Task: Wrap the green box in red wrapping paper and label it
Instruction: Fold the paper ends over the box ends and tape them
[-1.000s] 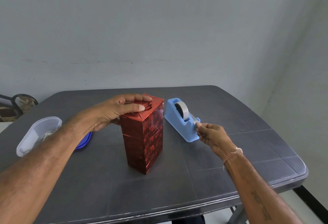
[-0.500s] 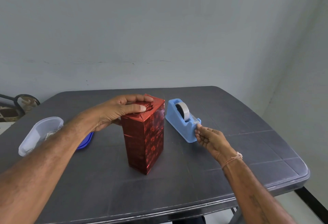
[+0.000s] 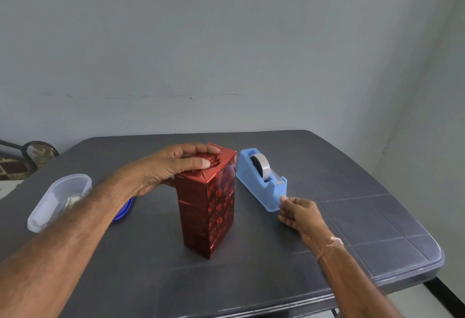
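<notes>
A tall box in glossy red patterned wrapping paper stands upright in the middle of the dark grey plastic table, one vertical edge turned toward the person. The left hand lies flat on its top, with straight fingers pressing the folded paper flaps down. Just right of the box, across a narrow gap, sits a light blue plastic tape dispenser with its roll of tape.

The right hand hovers at the dispenser's near end. Its fingers are curled and thumb meets forefinger, but I cannot tell whether they hold tape.

A clear plastic tub lies near the table's left edge, with a blue lid peeking out beside the left forearm. Bare tabletop stretches from the box to the near edge and from the dispenser to the rounded right corner.
</notes>
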The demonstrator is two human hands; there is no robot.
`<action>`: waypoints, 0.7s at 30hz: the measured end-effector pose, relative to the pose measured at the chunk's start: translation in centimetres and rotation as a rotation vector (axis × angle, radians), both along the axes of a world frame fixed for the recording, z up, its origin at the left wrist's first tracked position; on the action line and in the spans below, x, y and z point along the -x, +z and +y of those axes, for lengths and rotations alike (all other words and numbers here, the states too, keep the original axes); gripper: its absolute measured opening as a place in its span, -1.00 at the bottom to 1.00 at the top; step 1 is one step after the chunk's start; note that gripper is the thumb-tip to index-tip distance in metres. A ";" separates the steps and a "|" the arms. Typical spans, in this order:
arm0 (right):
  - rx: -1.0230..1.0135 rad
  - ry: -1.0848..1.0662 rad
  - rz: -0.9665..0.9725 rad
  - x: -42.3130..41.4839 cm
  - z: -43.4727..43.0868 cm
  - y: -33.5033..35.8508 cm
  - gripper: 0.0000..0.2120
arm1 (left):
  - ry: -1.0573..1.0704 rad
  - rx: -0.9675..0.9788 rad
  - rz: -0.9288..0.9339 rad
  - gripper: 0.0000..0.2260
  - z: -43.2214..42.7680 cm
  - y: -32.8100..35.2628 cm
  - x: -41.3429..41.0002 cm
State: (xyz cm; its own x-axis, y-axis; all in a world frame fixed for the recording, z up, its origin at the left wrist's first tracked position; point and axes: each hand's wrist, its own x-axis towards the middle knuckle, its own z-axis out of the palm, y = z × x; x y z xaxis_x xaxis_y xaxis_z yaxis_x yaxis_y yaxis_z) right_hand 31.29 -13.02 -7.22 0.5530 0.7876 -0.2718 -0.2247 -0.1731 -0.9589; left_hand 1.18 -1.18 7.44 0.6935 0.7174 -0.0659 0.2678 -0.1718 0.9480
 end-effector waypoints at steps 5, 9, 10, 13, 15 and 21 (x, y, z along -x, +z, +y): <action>-0.110 0.175 -0.184 2.1 -1.4 5.9 -0.69 | -0.007 -0.010 -0.003 -0.65 0.2 -0.3 -0.1; -0.126 0.476 -0.429 5.2 -1.1 14.1 -0.71 | 0.000 -0.011 -0.004 -0.72 0.0 -0.2 -0.1; -0.111 0.553 -0.477 6.1 -0.8 15.8 -0.74 | -0.003 -0.015 -0.001 -0.72 0.0 -0.1 -0.1; -0.008 0.690 -0.631 8.2 1.0 19.2 -0.73 | -0.019 -0.017 0.002 -0.75 0.0 -0.1 -0.1; 0.086 0.726 -0.739 9.3 2.5 20.6 -0.75 | -0.017 -0.017 -0.002 -0.75 0.1 0.0 0.0; 0.311 0.761 -0.876 11.0 5.2 22.3 -0.74 | -0.027 -0.022 -0.011 -0.70 0.3 -0.2 0.3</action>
State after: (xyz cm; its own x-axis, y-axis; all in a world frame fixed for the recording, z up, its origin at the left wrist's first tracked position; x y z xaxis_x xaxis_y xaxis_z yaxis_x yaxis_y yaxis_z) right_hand 20.26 -7.86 15.08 0.0666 0.9600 -0.2721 0.7428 -0.2298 -0.6289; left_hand 0.92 -0.85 7.20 0.7130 0.6999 -0.0430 0.2526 -0.1992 0.9468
